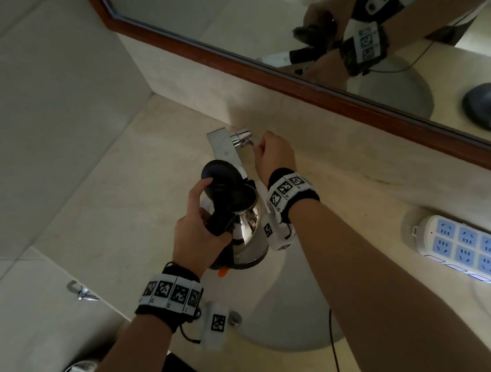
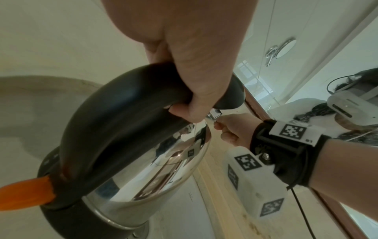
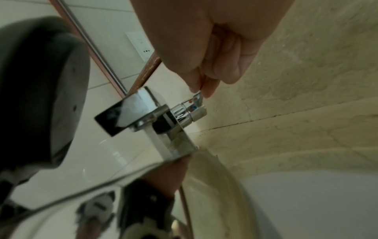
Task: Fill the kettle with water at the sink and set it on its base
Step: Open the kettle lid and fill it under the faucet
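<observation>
A steel kettle [image 1: 249,228] with a black handle and raised black lid [image 1: 222,176] hangs over the sink basin [image 1: 289,302], its mouth just below the flat chrome faucet spout [image 1: 225,146]. My left hand [image 1: 205,226] grips the handle, thumb near the lid. The left wrist view shows that left hand [image 2: 194,72] wrapped round the kettle [image 2: 163,161] handle, with an orange switch [image 2: 24,192] at its foot. My right hand [image 1: 262,147] pinches the small faucet lever [image 1: 251,142]. Up close, the right hand [image 3: 201,90] holds the lever [image 3: 197,97] between thumb and forefinger.
A wood-framed mirror [image 1: 273,70] runs along the back wall. It reflects a round black kettle base [image 1: 490,106]. A white and blue power strip [image 1: 460,245] lies on the beige counter [image 1: 123,208] to the right. A black cable [image 1: 335,355] hangs near the basin's front.
</observation>
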A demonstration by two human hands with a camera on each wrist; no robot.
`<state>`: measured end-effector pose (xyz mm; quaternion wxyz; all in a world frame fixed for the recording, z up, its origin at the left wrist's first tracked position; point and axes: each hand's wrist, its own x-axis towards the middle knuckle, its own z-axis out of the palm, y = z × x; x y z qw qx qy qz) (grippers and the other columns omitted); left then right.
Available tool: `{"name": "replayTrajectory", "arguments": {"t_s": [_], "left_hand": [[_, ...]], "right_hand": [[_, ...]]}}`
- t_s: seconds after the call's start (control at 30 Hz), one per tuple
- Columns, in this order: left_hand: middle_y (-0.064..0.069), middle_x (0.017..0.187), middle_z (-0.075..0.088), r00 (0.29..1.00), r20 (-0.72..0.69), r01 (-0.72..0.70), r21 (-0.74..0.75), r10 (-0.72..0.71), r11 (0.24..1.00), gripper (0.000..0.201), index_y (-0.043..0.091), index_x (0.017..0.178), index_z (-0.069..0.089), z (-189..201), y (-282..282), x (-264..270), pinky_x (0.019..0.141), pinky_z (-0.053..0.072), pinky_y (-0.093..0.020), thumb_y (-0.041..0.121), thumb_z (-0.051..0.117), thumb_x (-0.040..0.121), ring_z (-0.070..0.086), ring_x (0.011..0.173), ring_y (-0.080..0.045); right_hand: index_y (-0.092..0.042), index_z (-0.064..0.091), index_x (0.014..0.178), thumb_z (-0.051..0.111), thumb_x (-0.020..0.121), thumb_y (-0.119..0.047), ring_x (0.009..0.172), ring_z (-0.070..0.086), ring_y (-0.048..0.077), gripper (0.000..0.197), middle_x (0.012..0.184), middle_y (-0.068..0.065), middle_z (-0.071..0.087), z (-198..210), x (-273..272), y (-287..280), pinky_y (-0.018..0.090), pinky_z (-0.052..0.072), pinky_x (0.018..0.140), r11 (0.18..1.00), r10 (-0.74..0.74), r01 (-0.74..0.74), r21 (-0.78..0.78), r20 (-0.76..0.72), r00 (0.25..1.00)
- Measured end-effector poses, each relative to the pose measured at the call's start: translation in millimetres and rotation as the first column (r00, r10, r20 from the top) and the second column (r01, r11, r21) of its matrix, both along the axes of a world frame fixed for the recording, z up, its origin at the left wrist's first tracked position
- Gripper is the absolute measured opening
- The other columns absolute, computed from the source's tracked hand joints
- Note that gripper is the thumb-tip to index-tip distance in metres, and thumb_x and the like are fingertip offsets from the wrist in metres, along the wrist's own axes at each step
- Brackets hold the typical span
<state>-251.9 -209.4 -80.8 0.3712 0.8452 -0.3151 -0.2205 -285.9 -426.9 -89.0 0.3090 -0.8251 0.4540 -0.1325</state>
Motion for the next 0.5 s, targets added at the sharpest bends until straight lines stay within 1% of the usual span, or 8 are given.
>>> {"name": "replayTrajectory", "arguments": {"t_s": [0.03,0.07,0.13,0.2,0.27,0.4,0.5], "left_hand": [[-0.003,0.065,0.067,1.000,0.014,0.009,0.004,-0.009,1.000,0.103,0.045,0.148,0.028,0,3,1,0.067,0.063,-0.048,0.002,0.080,0.069,0.069,0.062,-0.021],[-0.003,0.065,0.066,1.000,0.021,0.013,0.007,-0.013,1.000,0.103,0.045,0.148,0.028,2,5,1,0.066,0.062,-0.049,0.003,0.080,0.069,0.068,0.061,-0.021],[-0.002,0.066,0.065,1.000,0.027,0.014,0.003,-0.014,1.000,0.104,0.045,0.149,0.029,4,10,1,0.065,0.061,-0.049,0.005,0.080,0.068,0.068,0.061,-0.021],[-0.002,0.067,0.065,1.000,0.030,0.009,-0.003,-0.009,1.000,0.105,0.046,0.150,0.029,5,16,0,0.064,0.061,-0.048,0.006,0.080,0.068,0.067,0.060,-0.021],[-0.001,0.066,0.065,0.999,0.053,0.000,-0.007,0.001,1.000,0.106,0.046,0.151,0.028,8,22,-1,0.064,0.061,-0.045,0.006,0.080,0.068,0.066,0.059,-0.019],[0.002,0.066,0.067,0.998,0.065,-0.017,-0.021,0.018,1.000,0.108,0.046,0.153,0.026,16,39,-5,0.066,0.061,-0.045,0.010,0.082,0.068,0.068,0.060,-0.017],[0.003,0.068,0.066,0.996,0.085,-0.017,-0.037,0.020,0.999,0.106,0.044,0.154,0.026,26,56,-7,0.065,0.062,-0.045,0.013,0.082,0.069,0.068,0.060,-0.016]], "right_hand": [[-0.003,0.062,0.102,0.054,0.100,-0.017,0.078,0.053,0.022,0.017,0.098,0.015,0.068,0,0,2,0.034,0.044,0.070,1.000,0.027,-0.027,0.002,0.005,1.000],[-0.003,0.062,0.100,0.054,0.100,-0.017,0.078,0.054,0.021,0.016,0.097,0.015,0.068,-1,-2,2,0.033,0.045,0.070,0.998,0.054,-0.055,0.015,0.019,0.998],[-0.006,0.064,0.093,0.054,0.099,-0.016,0.080,0.064,0.025,0.015,0.092,0.014,0.072,-2,-9,-3,0.038,0.054,0.078,0.992,0.081,-0.089,0.088,0.086,0.993],[-0.009,0.066,0.089,0.054,0.099,-0.016,0.081,0.068,0.028,0.017,0.087,0.011,0.073,-5,-19,-7,0.043,0.057,0.081,0.987,0.077,-0.094,0.130,0.127,0.989],[-0.010,0.068,0.088,0.054,0.098,-0.018,0.080,0.068,0.026,0.019,0.084,0.008,0.073,-11,-25,-6,0.042,0.057,0.080,0.990,0.043,-0.060,0.129,0.132,0.990],[-0.013,0.070,0.091,0.052,0.098,-0.019,0.082,0.067,0.021,0.020,0.084,0.002,0.072,-24,-38,7,0.030,0.054,0.079,0.968,-0.113,0.071,0.241,0.163,0.980],[-0.011,0.070,0.094,0.052,0.100,-0.020,0.082,0.067,0.021,0.022,0.084,0.004,0.072,-30,-54,22,0.030,0.053,0.082,0.954,-0.163,0.109,0.278,0.178,0.970]]}}
